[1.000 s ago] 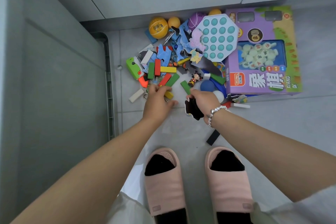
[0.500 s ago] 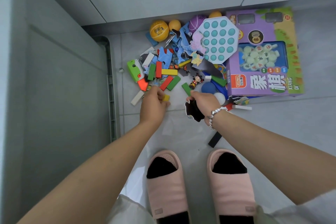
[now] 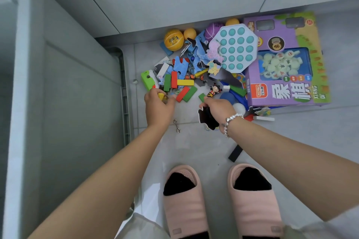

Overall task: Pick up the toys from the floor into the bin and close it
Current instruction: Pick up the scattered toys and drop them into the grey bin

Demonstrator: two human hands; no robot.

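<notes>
Two pink slippers (image 3: 184, 200) stand on the grey tiled floor (image 3: 301, 141), nearest the camera; a black block (image 3: 235, 153) lies just ahead of the right one. A small metal hook (image 3: 177, 125) lies between the forearms. Left hand (image 3: 158, 107): fingers curled around a yellow block (image 3: 160, 96) and other small pieces at the near edge of the toy pile. Right hand (image 3: 218, 109), beaded bracelet (image 3: 230, 122) at wrist: fingers grip a black-backed flat cutout (image 3: 206, 120), fingertips beside a green block (image 3: 202, 96) and a small figurine (image 3: 213, 91). Beyond: red, green and yellow blocks, blue puzzle pieces (image 3: 180, 65), octagonal pop-it (image 3: 236, 49), purple chess box (image 3: 287, 60) at right, orange ball (image 3: 173, 40) at the wall. The grey bin (image 3: 58, 93) stands along the left, just beside the pile.
</notes>
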